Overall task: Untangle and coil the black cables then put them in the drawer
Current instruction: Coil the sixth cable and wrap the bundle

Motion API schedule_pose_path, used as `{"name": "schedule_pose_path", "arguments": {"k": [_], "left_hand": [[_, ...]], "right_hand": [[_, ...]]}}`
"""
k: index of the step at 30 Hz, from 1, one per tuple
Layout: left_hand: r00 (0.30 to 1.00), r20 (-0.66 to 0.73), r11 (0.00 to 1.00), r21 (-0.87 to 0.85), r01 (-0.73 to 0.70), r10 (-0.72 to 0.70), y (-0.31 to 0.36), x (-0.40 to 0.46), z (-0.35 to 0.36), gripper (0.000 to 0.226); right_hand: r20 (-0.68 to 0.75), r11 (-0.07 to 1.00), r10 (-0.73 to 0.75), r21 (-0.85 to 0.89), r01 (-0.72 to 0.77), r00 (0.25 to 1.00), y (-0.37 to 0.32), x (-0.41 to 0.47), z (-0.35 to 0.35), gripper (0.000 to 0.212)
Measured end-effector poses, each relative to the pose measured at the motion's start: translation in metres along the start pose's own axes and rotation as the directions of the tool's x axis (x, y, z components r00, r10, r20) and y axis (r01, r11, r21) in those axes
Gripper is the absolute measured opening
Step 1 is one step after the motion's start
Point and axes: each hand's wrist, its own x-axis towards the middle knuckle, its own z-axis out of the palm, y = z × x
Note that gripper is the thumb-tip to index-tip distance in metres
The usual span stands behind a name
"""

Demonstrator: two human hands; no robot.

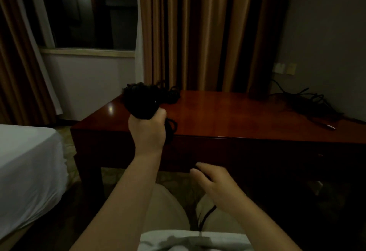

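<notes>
1. Head view: left hand (147, 130) is raised over the tabletop's (227, 116) near left edge, fingers wrapped round a bundle of black cable (141, 102).
2. Right hand (212, 179) is low by the drawer front (247, 157), fingers reaching forward; too dark to tell whether it grips anything.
3. Second black cable tangle (309, 102) lies at the tabletop's far right, near the wall.
4. White bed (25, 163) at left, curtains (198, 31) behind.

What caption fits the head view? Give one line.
Left hand grips a cable bundle above the desk.
</notes>
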Motion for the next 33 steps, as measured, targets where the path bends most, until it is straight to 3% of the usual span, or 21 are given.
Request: {"name": "schedule_pose_path", "arguments": {"k": [2, 4, 6, 8, 12, 15, 16, 18, 20, 22, 25, 29, 31, 33], "left_hand": [[0.991, 0.085, 0.951, 0.281, -0.125, 0.105, -0.012, -0.005, -0.006, 0.041], [0.981, 0.185, 0.881, 0.452, -0.142, 0.063, -0.023, -0.017, -0.009, 0.038], [0.959, 0.282, 0.802, 0.574, -0.167, -0.002, -0.031, -0.024, -0.011, 0.034], [0.931, 0.355, 0.748, 0.640, -0.177, -0.084, -0.032, -0.024, -0.010, 0.025], [0.873, 0.453, 0.698, 0.685, -0.211, -0.181, -0.032, -0.026, -0.015, 0.026], [0.803, 0.458, 0.751, 0.660, -0.020, -0.381, -0.029, -0.029, -0.018, 0.037], [0.753, 0.472, 0.769, 0.635, 0.071, -0.459, -0.027, -0.032, -0.018, 0.048], [0.643, 0.554, 0.781, 0.614, 0.114, -0.529, -0.027, -0.036, -0.017, 0.068], [0.548, 0.633, 0.790, 0.606, 0.090, -0.547, -0.031, -0.042, -0.014, 0.060], [0.502, 0.656, 0.792, 0.603, 0.100, -0.563, -0.034, -0.043, -0.013, 0.038], [0.526, 0.649, 0.826, 0.517, 0.225, -0.550, -0.030, -0.037, -0.016, 0.013], [0.610, 0.621, 0.870, 0.327, 0.369, -0.492, -0.028, -0.032, -0.018, 0.016], [0.659, 0.586, 0.877, 0.235, 0.419, -0.472, -0.032, -0.035, -0.016, 0.003], [0.721, 0.510, 0.869, 0.117, 0.481, -0.468, -0.038, -0.038, -0.012, 0.012]], "right_hand": [[0.036, 0.979, -0.044, -0.199, 0.050, 0.998, -0.023, -0.001, -0.016, 0.015], [0.123, 0.930, -0.046, -0.357, 0.088, 0.991, -0.041, -0.003, -0.032, 0.015], [0.181, 0.909, -0.022, -0.405, 0.095, 0.983, -0.050, -0.005, -0.045, 0.021], [0.170, 0.942, 0.009, -0.333, 0.049, 0.985, -0.049, -0.006, -0.056, 0.022], [0.143, 0.993, 0.038, 0.105, -0.054, 0.989, -0.042, -0.010, -0.064, 0.033], [0.055, 0.942, 0.030, 0.332, -0.046, 0.998, -0.035, -0.005, -0.061, 0.037], [0.017, 0.932, 0.047, 0.360, -0.050, 0.999, -0.034, -0.002, -0.059, 0.035], [-0.033, 0.939, 0.063, 0.340, -0.048, 0.997, -0.035, 0.005, -0.056, 0.033], [-0.069, 0.961, 0.066, 0.272, -0.044, 0.995, -0.037, 0.012, -0.054, 0.032], [-0.131, 0.979, 0.063, 0.199, -0.035, 0.989, -0.035, 0.017, -0.054, 0.030], [-0.199, 0.972, 0.071, 0.234, -0.023, 0.977, -0.016, 0.022, -0.051, 0.029], [-0.175, 0.927, 0.107, 0.374, -0.034, 0.979, 0.020, 0.022, -0.035, 0.031], [-0.177, 0.933, 0.131, 0.355, -0.061, 0.975, 0.024, 0.022, -0.025, 0.035], [-0.145, 0.941, 0.147, 0.326, -0.093, 0.978, 0.019, 0.025, -0.013, 0.037]]}}
